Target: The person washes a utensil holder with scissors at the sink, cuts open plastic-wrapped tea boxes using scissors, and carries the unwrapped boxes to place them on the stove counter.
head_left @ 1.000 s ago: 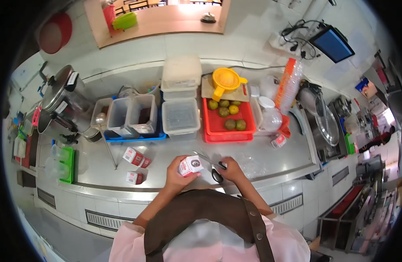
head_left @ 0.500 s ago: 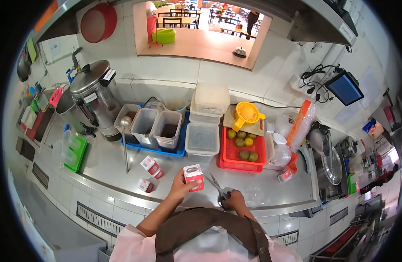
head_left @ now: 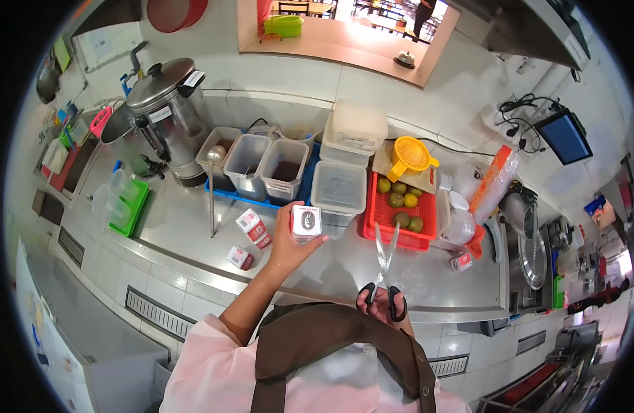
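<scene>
A small red and white box (head_left: 306, 221) is gripped in my left hand (head_left: 289, 242), its white end with a dark oval print turned up toward me. My right hand (head_left: 380, 305) has its fingers in the black handle loops of a pair of scissors (head_left: 383, 265). The blades are spread apart and point away from me, toward the red basket. On the steel counter left of my left hand lie another red and white box (head_left: 253, 227) and a smaller similar box (head_left: 240, 257).
Along the back stand a steel urn (head_left: 167, 113), clear containers in a blue tray (head_left: 265, 202), lidded plastic boxes (head_left: 338, 186) and a red basket (head_left: 379, 236) of green citrus fruit. A yellow juicer (head_left: 411, 154) rests behind the fruit. A ladle (head_left: 211, 196) leans from one container.
My left hand has lifted the box and tilted its end toward me. My right hand has turned the scissors, raised them and spread their blades. The camera view has shifted.
</scene>
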